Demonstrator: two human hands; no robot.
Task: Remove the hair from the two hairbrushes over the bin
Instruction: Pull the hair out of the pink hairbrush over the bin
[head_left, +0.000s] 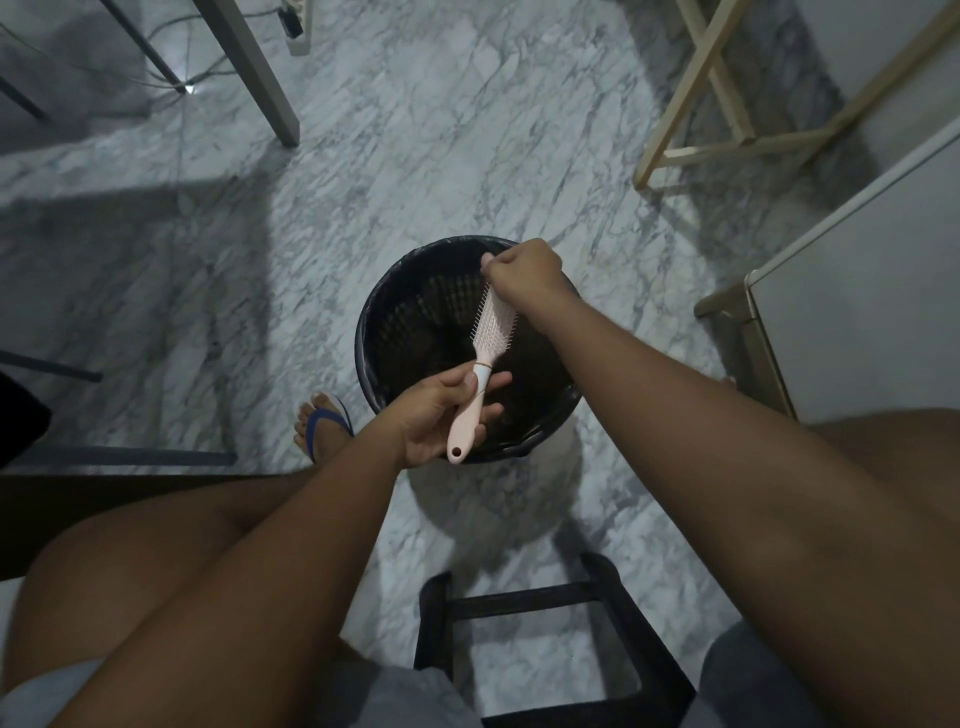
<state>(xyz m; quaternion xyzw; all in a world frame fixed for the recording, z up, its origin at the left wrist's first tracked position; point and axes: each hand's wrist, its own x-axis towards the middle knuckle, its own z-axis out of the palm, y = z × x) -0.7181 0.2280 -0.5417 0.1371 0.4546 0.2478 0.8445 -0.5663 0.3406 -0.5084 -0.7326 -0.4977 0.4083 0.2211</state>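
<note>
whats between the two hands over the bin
In the head view, the pink hairbrush spans it: left hand holds the handle, right hand pinches at the bristle head's tip, above the black bin.

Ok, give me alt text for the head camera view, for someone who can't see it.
A seated person holds a pink hairbrush by its handle in the left hand over a black bin, while the right hand pinches at the bristles near its tip. Marble floor surrounds the bin.

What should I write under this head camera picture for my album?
Left hand holds a pink hairbrush over the black bin while the right hand pinches at its bristles.
</note>
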